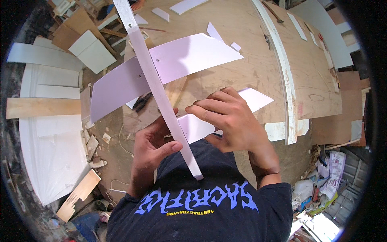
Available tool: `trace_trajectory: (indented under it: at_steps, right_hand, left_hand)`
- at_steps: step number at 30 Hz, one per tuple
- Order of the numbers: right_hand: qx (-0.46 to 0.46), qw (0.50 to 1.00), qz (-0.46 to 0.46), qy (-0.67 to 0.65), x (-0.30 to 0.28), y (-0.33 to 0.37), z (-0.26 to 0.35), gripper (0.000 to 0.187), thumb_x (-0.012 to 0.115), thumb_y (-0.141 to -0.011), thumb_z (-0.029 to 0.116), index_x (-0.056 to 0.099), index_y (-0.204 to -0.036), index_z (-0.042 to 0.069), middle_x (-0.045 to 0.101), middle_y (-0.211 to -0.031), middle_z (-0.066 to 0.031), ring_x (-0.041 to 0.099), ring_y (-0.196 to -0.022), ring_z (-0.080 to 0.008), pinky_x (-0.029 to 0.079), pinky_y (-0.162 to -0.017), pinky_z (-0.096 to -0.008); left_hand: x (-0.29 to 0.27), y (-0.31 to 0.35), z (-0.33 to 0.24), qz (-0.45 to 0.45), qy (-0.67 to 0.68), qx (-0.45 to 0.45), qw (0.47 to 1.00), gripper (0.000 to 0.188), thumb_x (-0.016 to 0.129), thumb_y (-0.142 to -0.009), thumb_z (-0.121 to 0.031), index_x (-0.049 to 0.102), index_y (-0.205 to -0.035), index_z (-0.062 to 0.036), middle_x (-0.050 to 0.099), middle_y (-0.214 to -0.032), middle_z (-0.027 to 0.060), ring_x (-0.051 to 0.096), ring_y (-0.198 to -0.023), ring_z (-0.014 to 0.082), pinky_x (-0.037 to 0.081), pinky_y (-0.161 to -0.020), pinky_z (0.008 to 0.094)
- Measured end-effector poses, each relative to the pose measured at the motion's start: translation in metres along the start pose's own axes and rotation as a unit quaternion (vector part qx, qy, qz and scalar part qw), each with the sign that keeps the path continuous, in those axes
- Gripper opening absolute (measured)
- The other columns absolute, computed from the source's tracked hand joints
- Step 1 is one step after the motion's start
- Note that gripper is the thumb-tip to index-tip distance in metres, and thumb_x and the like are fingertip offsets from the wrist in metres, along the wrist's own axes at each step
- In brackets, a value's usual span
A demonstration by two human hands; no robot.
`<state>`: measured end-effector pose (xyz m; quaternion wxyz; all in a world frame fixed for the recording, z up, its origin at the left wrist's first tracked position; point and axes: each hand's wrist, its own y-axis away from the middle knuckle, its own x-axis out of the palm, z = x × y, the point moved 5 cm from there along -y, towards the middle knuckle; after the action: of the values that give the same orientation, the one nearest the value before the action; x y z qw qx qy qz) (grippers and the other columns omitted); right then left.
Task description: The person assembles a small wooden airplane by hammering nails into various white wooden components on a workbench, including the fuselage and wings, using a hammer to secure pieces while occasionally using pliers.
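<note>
A long, narrow white strip slants from the top of the view down to my shirt. My left hand grips it near its lower end, thumb on the near side. Two larger white boards, a left one and a right one, stick out from either side of the strip farther up. A smaller white board meets the strip's right side near my left hand. My right hand is closed over this board, fingers curled above it and thumb below, covering its middle.
Behind lies a plywood tabletop with white offcuts, black-handled pliers and a hammer. A long white batten crosses it. White panels stand at left, bags at right. Another person's hand shows at the top.
</note>
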<state>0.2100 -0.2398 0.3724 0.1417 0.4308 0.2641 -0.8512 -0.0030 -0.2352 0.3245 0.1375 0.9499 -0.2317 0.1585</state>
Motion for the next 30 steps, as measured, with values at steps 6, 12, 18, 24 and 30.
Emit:
trace_trajectory:
  at_steps: [6,12,18,24,30]
  right_hand:
    - [0.019,0.999,0.034,-0.035,0.012,0.01,-0.012,0.078,0.088,-0.058,0.017,0.066,-0.133,0.011,0.071,-0.121,-0.0082,0.065,-0.107,-0.0282,0.047,-0.096,-0.0437]
    - [0.022,0.998,0.016,-0.065,0.027,0.018,-0.021,0.075,0.085,-0.065,0.021,0.065,-0.136,0.01,0.071,-0.125,-0.0096,0.066,-0.115,-0.0292,0.047,-0.099,-0.0444]
    - [0.046,0.997,0.0,-0.056,0.036,0.03,-0.012,0.072,0.082,-0.061,0.018,0.071,-0.132,0.013,0.069,-0.125,-0.0086,0.064,-0.116,-0.0304,0.041,-0.115,-0.0568]
    - [0.097,0.994,0.038,-0.027,0.032,0.034,-0.001,0.074,0.084,-0.068,0.018,0.065,-0.14,0.021,0.058,-0.135,-0.0072,0.055,-0.13,-0.0341,0.034,-0.12,-0.0649]
    - [0.108,0.993,0.0,-0.035,0.035,0.037,0.009,0.084,0.087,-0.064,0.016,0.063,-0.145,0.021,0.063,-0.129,-0.0061,0.058,-0.127,-0.0287,0.032,-0.122,-0.0612]
  left_hand:
    - [0.008,-0.001,0.01,-0.012,-0.01,-0.012,1.0,0.075,0.083,-0.09,-0.009,0.046,-0.151,0.0111,0.064,-0.139,0.0223,0.063,-0.129,0.0265,0.05,-0.111,0.0404]
    - [0.01,-0.002,0.022,-0.024,-0.034,-0.019,0.999,0.07,0.08,-0.094,-0.016,0.047,-0.149,0.0108,0.064,-0.138,0.0198,0.063,-0.125,0.0235,0.051,-0.109,0.0381]
    - [0.017,0.012,0.032,-0.039,-0.022,-0.029,0.999,0.076,0.08,-0.094,-0.017,0.041,-0.153,0.0115,0.061,-0.14,0.0198,0.062,-0.126,0.0231,0.052,-0.107,0.0361]
    - [0.021,0.022,0.033,-0.048,-0.009,-0.007,0.999,0.082,0.078,-0.091,-0.01,0.034,-0.156,0.013,0.057,-0.145,0.0211,0.06,-0.131,0.0254,0.049,-0.112,0.0389]
    - [0.023,0.026,0.029,-0.063,-0.017,-0.005,0.998,0.08,0.076,-0.09,-0.004,0.034,-0.156,0.0138,0.055,-0.147,0.0213,0.058,-0.134,0.026,0.047,-0.115,0.0398]
